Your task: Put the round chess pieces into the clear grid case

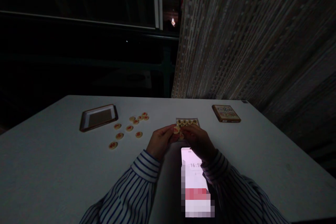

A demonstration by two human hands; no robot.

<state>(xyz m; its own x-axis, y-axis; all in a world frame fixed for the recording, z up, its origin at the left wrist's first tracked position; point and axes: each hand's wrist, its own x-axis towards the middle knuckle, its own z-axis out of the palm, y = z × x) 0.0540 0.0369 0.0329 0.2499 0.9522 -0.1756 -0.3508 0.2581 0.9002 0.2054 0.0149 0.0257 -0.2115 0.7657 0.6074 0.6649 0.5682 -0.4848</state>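
My left hand (162, 140) pinches a round wooden piece with a red character (176, 130), held upright over the near left part of a clear tray (196, 120). Rows of round pieces with dark characters (189, 121) lie in the tray. Over its right side is my right hand (198, 140), fingers bent and close together; whether they grip anything is hidden. Another red-marked piece (181, 135) shows just below the held one. To the left, several loose red-marked pieces (129, 128) lie scattered on the white table (78, 171).
An open, shallow box part (98, 117) sits at the left. A printed box lid (227, 113) lies at the back right. Between my forearms is a lit phone (194, 175). A striped curtain (236, 35) hangs behind the table.
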